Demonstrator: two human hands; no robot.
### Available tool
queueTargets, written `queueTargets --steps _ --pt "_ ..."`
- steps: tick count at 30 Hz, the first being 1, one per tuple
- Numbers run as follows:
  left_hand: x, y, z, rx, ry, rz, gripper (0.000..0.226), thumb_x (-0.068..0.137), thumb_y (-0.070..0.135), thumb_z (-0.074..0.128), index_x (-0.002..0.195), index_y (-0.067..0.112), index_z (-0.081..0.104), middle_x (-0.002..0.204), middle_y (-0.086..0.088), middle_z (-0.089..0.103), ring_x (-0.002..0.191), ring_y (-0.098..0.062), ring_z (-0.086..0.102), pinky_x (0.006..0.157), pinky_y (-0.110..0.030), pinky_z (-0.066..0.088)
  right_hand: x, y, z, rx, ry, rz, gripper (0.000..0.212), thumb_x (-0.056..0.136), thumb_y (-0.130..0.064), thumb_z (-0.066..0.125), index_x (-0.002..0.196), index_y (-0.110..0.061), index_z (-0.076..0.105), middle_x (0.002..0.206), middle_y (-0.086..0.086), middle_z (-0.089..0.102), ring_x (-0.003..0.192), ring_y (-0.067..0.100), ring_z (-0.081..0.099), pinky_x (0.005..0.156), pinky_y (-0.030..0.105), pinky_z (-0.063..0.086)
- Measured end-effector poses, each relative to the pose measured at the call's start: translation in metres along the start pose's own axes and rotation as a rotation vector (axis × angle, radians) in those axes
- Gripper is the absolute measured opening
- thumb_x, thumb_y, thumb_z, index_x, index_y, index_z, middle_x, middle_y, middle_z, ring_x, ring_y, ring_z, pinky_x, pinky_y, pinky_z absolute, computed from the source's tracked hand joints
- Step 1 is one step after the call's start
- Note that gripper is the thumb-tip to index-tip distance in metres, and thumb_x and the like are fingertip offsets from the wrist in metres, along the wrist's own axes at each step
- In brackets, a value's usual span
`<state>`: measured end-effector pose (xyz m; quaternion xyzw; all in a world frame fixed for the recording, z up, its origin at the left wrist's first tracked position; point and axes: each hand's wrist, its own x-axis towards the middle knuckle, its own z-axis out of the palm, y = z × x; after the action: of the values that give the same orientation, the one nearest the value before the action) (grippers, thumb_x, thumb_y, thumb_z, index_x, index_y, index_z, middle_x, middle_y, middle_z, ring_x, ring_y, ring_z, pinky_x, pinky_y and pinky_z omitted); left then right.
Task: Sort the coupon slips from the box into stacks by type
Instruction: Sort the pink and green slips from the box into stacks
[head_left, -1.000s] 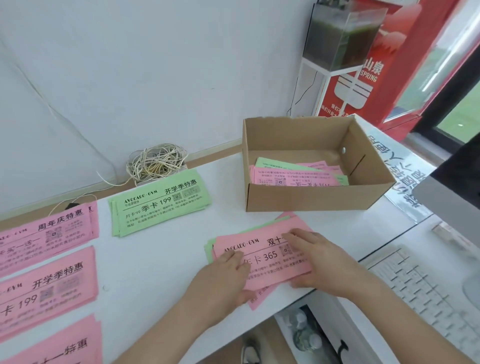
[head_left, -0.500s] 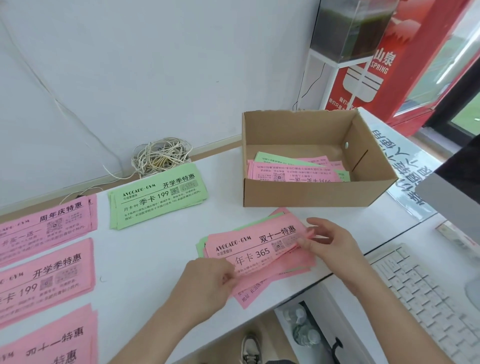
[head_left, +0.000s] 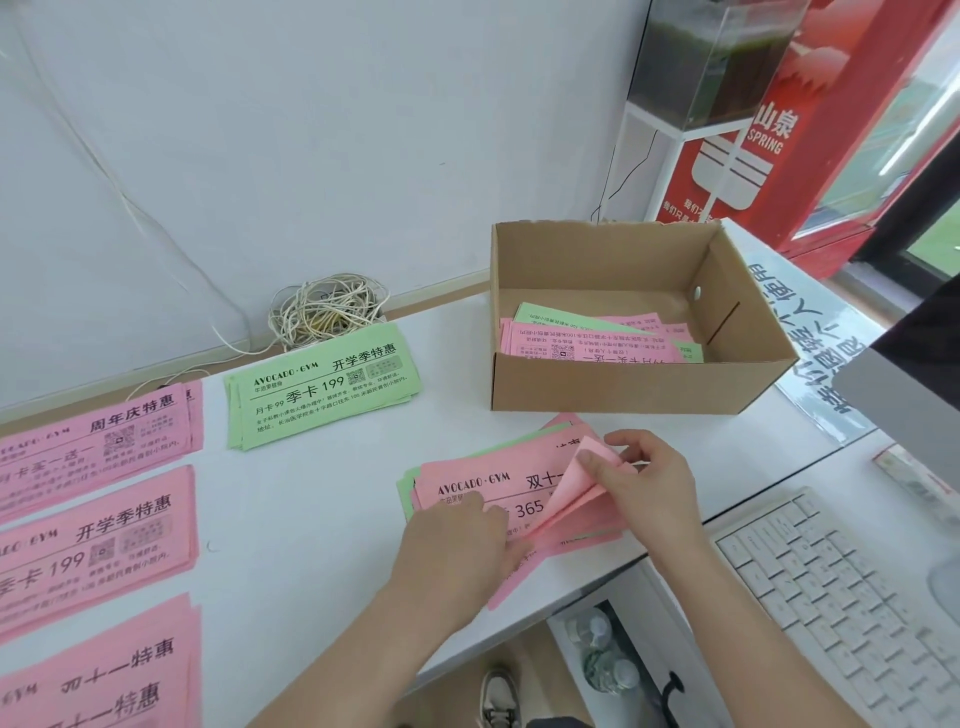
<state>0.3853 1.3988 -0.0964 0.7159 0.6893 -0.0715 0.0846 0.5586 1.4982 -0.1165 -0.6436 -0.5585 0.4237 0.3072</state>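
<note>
While both palms lay flat on it a second ago, the unsorted pile of pink and green paper coupon slips (head_left: 467, 493), at six o'clock on the white desk (head_left: 311, 519), now has its top pink slip's (head_left: 582, 483) right end peeled up, pinched in the right hand (head_left: 644, 483); the left hand (head_left: 457, 540) presses the pile, fingers narrow. Likely one slip is separating for a sorted stack: green stack (head_left: 322, 384) at eleven o'clock, pink stacks (head_left: 93, 540) at nine. Brown cardboard box (head_left: 623, 389), one o'clock, holds more; count unclear.
</note>
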Motion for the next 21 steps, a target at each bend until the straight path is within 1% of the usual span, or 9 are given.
queueTargets --steps 3,6,9,11,13,14,16,19,21 --pt "0.005 0.000 0.002 0.011 0.007 0.011 0.036 0.102 0.043 0.026 0.106 0.021 0.054 0.103 -0.002 0.056 0.091 -0.029 0.059 0.064 -0.032 0.037 -0.004 -0.003 -0.005 0.103 -0.025 0.015 0.029 0.080 -0.024 0.076 0.105 -0.026 0.063 0.091 -0.003 0.057 0.080 0.018 0.059 0.065 0.029 0.046" --pt "0.007 -0.011 0.000 -0.145 -0.024 -0.033 0.034 0.101 0.044 0.028 0.089 0.023 0.052 0.093 0.001 0.060 0.089 -0.026 0.058 0.070 -0.032 0.043 -0.009 -0.001 -0.011 0.159 -0.076 0.052 0.046 0.083 -0.012 0.073 0.120 -0.032 0.053 0.100 -0.005 0.055 0.079 0.011 0.060 0.061 0.025 0.045" --pt "0.005 -0.025 -0.005 -0.345 0.015 -0.115 0.038 0.100 0.043 0.031 0.069 0.022 0.039 0.071 0.002 0.055 0.077 -0.024 0.054 0.068 -0.031 0.040 -0.011 0.002 -0.014 0.126 -0.104 0.091 0.062 0.081 -0.007 0.074 0.132 -0.030 0.048 0.102 -0.005 0.057 0.083 0.015 0.064 0.068 0.031 0.053" --pt "0.001 -0.035 -0.004 -0.467 0.038 -0.184 0.037 0.100 0.041 0.032 0.068 0.026 0.042 0.066 0.005 0.053 0.073 -0.023 0.053 0.065 -0.031 0.037 -0.011 0.004 -0.016 0.084 -0.114 0.109 0.063 0.080 -0.008 0.075 0.134 -0.026 0.047 0.101 -0.002 0.061 0.086 0.017 0.065 0.077 0.039 0.056" --pt "-0.006 -0.041 0.005 -0.599 0.115 -0.247 0.023 0.100 0.039 0.034 0.090 0.033 0.054 0.078 0.010 0.064 0.075 -0.022 0.060 0.068 -0.031 0.044 -0.010 0.006 -0.019 0.034 -0.115 0.112 0.058 0.083 -0.010 0.072 0.134 -0.025 0.048 0.097 0.001 0.066 0.086 0.017 0.066 0.082 0.041 0.055" --pt "-0.010 -0.041 0.009 -0.608 0.138 -0.270 0.018 0.100 0.037 0.035 0.107 0.036 0.051 0.086 0.009 0.068 0.077 -0.022 0.063 0.071 -0.032 0.047 -0.009 0.007 -0.020 0.012 -0.117 0.114 0.055 0.085 -0.011 0.070 0.133 -0.025 0.049 0.094 0.003 0.068 0.086 0.017 0.067 0.083 0.042 0.055" --pt "-0.014 -0.038 0.016 -0.519 0.146 -0.231 0.030 0.100 0.036 0.033 0.130 0.036 0.032 0.100 0.005 0.069 0.080 -0.025 0.065 0.073 -0.036 0.048 -0.008 0.007 -0.023 0.015 -0.136 0.121 0.049 0.087 -0.010 0.067 0.131 -0.026 0.051 0.090 0.006 0.070 0.084 0.020 0.069 0.081 0.045 0.056" --pt "-0.017 -0.029 0.015 -0.313 0.110 -0.089 0.051 0.098 0.045 0.023 0.143 0.040 -0.001 0.124 0.007 0.058 0.085 -0.029 0.064 0.074 -0.036 0.048 -0.007 0.000 -0.026 0.237 -0.193 0.200 0.042 0.088 0.000 0.062 0.124 -0.020 0.055 0.091 0.014 0.071 0.077 0.026 0.071 0.069 0.036 0.060" --pt "-0.017 -0.016 0.007 -0.169 0.002 0.026 0.058 0.095 0.057 0.023 0.144 0.039 -0.002 0.136 0.010 0.047 0.094 -0.027 0.062 0.072 -0.032 0.045 -0.005 -0.008 -0.025 0.445 -0.224 0.295 0.037 0.088 0.005 0.058 0.120 -0.013 0.057 0.090 0.017 0.073 0.067 0.027 0.065 0.059 0.026 0.058"
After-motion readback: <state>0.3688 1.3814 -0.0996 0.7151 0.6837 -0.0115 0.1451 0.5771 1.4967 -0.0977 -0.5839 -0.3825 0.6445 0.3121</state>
